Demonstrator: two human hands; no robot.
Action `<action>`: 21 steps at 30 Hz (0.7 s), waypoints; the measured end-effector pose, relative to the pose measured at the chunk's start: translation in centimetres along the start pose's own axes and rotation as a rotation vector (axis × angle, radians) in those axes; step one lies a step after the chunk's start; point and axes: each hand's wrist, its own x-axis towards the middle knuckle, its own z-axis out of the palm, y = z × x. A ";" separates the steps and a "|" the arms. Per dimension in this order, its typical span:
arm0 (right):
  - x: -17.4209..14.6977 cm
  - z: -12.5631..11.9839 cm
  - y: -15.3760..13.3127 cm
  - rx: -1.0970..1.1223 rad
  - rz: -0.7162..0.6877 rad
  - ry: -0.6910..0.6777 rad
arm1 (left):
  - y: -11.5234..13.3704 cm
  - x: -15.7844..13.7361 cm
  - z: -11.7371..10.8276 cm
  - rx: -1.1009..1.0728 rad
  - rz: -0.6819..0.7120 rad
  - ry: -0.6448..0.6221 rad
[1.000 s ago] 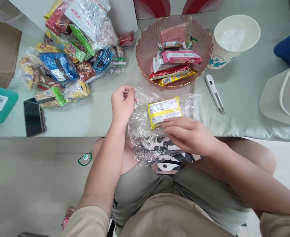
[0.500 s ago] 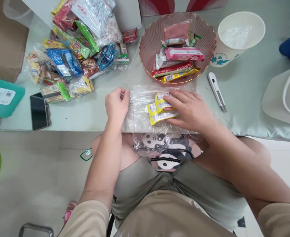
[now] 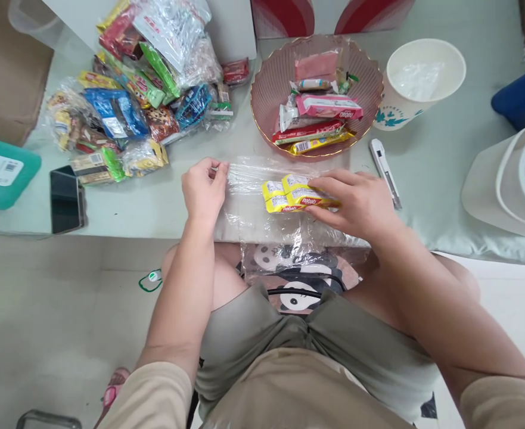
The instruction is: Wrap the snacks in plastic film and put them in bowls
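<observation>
Two yellow packs (image 3: 284, 195) near the desk's (image 3: 146, 205) front edge are loosely clasped by the right hand (image 3: 360, 202); the left hand (image 3: 205, 189) pinches clear plastic (image 3: 247, 217).

We see pale floor (image 3: 87, 322) below, faint tile seam (image 3: 105, 270) at left, brighter patch (image 3: 503, 292) at right. Grey-green cloth (image 3: 441, 208) covers tabletop (image 3: 150, 205), front edge rippled at right. Light soft, even.

Your left hand (image 3: 204, 192) has room along the table's near edge (image 3: 132, 227) to the phone (image 3: 65, 199); farther back, the bowl (image 3: 269, 101) blocks you.
</observation>
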 end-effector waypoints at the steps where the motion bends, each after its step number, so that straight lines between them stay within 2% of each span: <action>1: 0.0 0.1 -0.1 -0.002 -0.008 0.007 | 0.3 -0.1 -0.1 0.011 -0.004 -0.009; 2: 0.1 0.3 -0.2 -0.002 -0.021 0.015 | 0.6 -0.2 -0.3 0.021 0.010 0.011; 4: 0.2 0.6 -0.4 -0.006 -0.040 0.024 | 1.6 -1.1 -0.7 0.032 0.119 0.154; 6: 0.3 0.8 -0.5 -0.013 -0.034 0.020 | 2.8 -2.6 -1.2 0.010 0.332 0.342; 7: 0.4 0.9 -0.6 -0.012 -0.024 0.018 | 3.4 -3.5 -1.4 -0.026 0.437 0.351; 8: 0.4 1.0 -0.6 -0.004 -0.012 0.017 | 4.0 -4.4 -1.5 -0.076 0.528 0.281; 10: 0.5 1.1 -0.5 0.029 0.006 0.015 | 4.8 -5.8 -1.4 -0.115 0.672 0.008; 12: 0.5 1.2 -0.3 0.075 0.024 0.020 | 5.0 -6.6 -0.9 -0.105 0.727 -0.238; 14: 0.4 1.5 0.0 0.131 0.041 0.033 | 4.8 -6.4 -0.4 -0.108 0.699 -0.383; 18: 0.0 1.8 0.7 0.239 -0.001 0.026 | 4.0 -5.3 0.2 -0.176 0.585 -0.466; 21: -0.3 1.8 0.9 0.279 -0.049 -0.008 | 3.6 -5.0 0.2 -0.192 0.577 -0.467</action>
